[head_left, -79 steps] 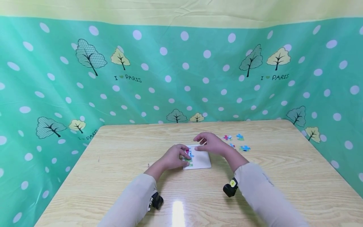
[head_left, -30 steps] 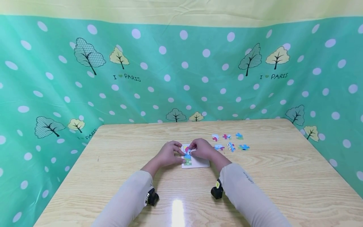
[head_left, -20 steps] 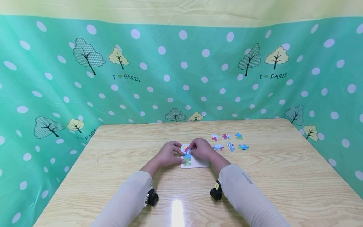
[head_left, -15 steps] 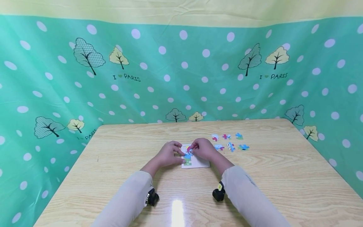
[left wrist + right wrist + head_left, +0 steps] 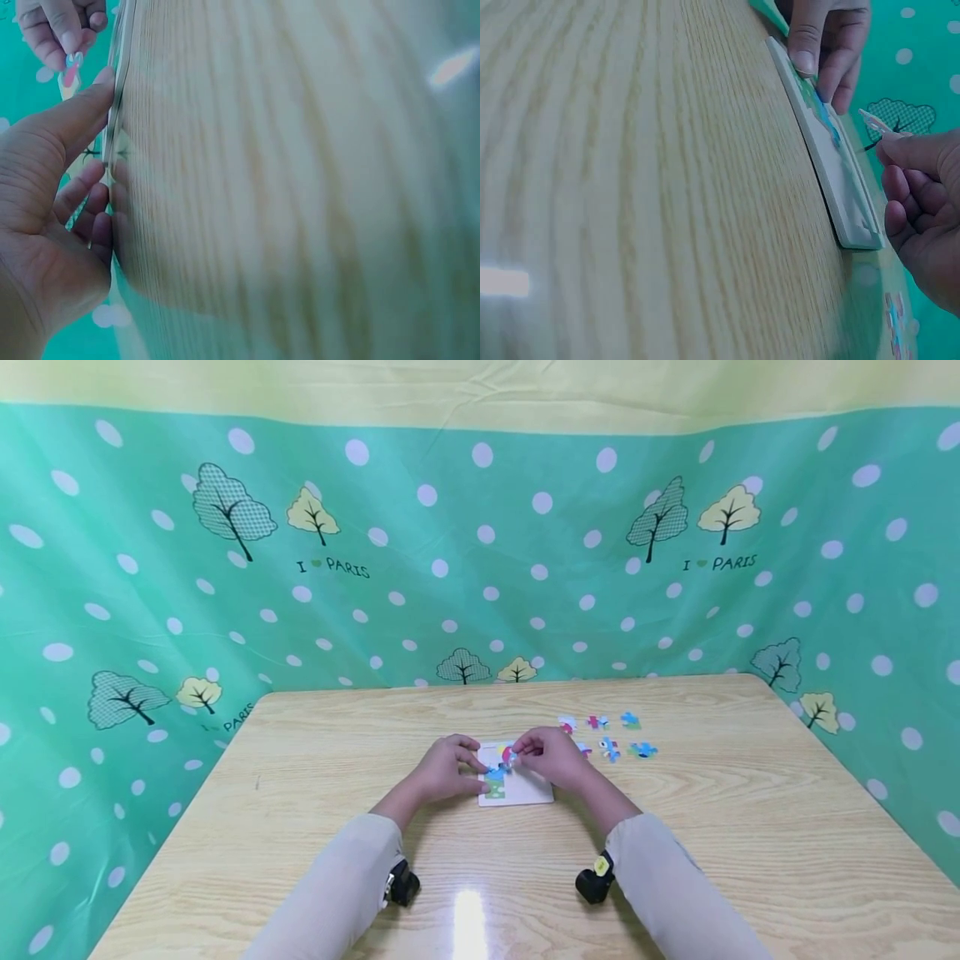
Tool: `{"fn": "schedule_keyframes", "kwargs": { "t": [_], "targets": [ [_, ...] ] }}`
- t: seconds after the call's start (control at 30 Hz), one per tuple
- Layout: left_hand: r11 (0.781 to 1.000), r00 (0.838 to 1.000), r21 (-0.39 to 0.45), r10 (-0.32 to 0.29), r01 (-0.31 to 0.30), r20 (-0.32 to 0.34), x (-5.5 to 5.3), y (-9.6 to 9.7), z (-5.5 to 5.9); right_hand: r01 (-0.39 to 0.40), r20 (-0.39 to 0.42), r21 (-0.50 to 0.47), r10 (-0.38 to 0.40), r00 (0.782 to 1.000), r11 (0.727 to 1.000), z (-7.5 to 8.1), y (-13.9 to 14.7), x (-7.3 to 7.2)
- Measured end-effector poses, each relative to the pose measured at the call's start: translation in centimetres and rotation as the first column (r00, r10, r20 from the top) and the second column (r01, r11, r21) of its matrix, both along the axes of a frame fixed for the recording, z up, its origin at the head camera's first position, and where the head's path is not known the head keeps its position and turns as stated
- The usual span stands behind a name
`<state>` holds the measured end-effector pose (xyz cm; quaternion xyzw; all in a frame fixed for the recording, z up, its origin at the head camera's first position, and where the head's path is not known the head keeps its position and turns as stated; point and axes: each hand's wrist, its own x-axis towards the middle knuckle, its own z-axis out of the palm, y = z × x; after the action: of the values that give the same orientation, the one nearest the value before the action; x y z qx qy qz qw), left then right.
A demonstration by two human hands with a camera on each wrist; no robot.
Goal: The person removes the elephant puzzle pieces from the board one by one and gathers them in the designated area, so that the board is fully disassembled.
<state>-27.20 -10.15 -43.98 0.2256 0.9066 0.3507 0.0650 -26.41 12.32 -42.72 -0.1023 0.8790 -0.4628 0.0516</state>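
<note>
On the wooden table lies a white puzzle board (image 5: 531, 789) with green and blue jigsaw pieces (image 5: 495, 787) along its left side. My left hand (image 5: 442, 768) rests at the board's left edge. In the right wrist view, the left thumb (image 5: 805, 61) presses on the green part, and a fingertip touches near the blue part. My right hand (image 5: 555, 756) pinches a jigsaw piece (image 5: 507, 752) with red and yellow on it between thumb and index finger. That piece (image 5: 873, 122) is tilted and raised above the board; its face is hard to make out from the wrists.
Several loose jigsaw pieces (image 5: 609, 749) lie in two rows right of the board, partly behind the right hand. A dotted green cloth (image 5: 480, 568) hangs behind the table (image 5: 337, 735). A black wrist camera (image 5: 595, 885) hangs under the right sleeve.
The right hand has come down to the board, then drawn up and to the right, lifting the red and yellow jigsaw piece off. The left hand has barely moved in the last second.
</note>
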Motion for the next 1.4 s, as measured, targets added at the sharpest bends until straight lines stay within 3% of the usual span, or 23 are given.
{"fn": "schedule_keyframes", "kwargs": {
  "t": [0.4,0.63,1.4],
  "targets": [
    [1.0,1.0,0.015,0.008,-0.008,0.008,0.3,0.1,0.1,0.013,-0.017,-0.075,-0.014,1.0,0.997,0.3,1.2,1.2],
    [1.0,1.0,-0.001,0.015,-0.015,0.012,0.4,0.1,0.2,0.048,0.018,-0.116,-0.046,0.999,0.992,0.5,1.9,1.9],
    [1.0,1.0,0.0,0.008,-0.008,0.016,0.2,0.0,0.0,0.084,0.0,-0.138,-0.085,0.996,0.987,0.0,5.0,3.7]
  ]
}}
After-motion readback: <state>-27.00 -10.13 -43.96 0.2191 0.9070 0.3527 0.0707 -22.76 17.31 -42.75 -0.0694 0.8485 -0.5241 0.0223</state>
